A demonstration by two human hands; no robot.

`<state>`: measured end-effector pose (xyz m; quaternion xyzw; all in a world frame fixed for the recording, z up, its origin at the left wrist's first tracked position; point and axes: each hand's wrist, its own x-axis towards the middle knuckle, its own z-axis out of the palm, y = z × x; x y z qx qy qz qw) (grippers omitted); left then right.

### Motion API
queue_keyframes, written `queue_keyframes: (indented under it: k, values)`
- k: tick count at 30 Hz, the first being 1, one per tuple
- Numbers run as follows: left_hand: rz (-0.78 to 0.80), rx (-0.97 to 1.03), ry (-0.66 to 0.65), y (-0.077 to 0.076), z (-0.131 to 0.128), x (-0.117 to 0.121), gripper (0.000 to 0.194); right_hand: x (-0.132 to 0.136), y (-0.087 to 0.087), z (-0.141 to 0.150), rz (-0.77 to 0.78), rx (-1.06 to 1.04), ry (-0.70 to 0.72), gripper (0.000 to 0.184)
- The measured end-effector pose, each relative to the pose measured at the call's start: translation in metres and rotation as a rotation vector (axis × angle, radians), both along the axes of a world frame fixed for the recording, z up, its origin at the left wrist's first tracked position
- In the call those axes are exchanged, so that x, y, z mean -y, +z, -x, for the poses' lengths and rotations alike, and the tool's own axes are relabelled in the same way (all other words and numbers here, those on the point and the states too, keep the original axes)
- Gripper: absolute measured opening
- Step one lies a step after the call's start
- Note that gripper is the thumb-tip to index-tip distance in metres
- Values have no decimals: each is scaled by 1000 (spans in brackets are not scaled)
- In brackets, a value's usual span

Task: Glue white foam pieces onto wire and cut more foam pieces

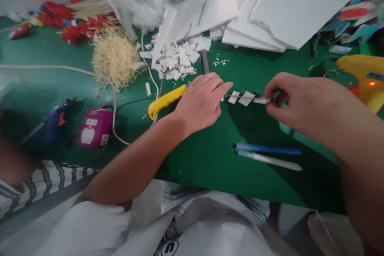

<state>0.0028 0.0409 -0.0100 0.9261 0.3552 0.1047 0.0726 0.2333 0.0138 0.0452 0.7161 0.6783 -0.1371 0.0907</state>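
Observation:
A thin dark string or wire [237, 96] stretches between my two hands, with several small white foam pieces [247, 98] along it. My left hand [204, 102] is closed at its left end, fingers bent, the fingertips partly hidden. At the other end, my right hand [277, 96] pinches a white foam piece [261, 100] between thumb and fingers. A yellow-handled tool [166, 102] lies beside my left hand, its far end hidden. A dark grey rod [205, 62] lies just beyond the fingers.
Foam scraps [177, 60] are piled behind my left hand, near white foam sheets [288, 8]. Two pens [268, 149] lie in front. A yellow glue gun [366, 72] stands right. At left are straw shreds [114, 58], a purple power adapter [96, 128], a cable and another person's arm.

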Motion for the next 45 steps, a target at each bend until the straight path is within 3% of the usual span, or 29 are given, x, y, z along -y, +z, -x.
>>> queue_keyframes:
  k: [5, 10, 16, 25, 32, 45]
  values:
    - [-4, 8, -6, -1, 0, 0, 51, 1, -10, -9, -69, -33, 88, 16]
    - [6, 24, -8, -1, 1, -1, 50, 3, -18, -14, -69, -53, 135, 34]
    - [24, 41, 3, 1, 6, -3, 55, 0, -16, -13, -77, 23, 106, 13]
    - [46, -66, 52, 20, 26, -15, 63, -3, -10, -11, -66, 46, 53, 12]
    - [59, -223, 83, 33, 20, -8, 62, -6, -1, -6, -10, 94, -46, 12]
    - [49, -180, 45, 21, 19, -8, 52, -9, 1, -9, -92, 92, -57, 28]
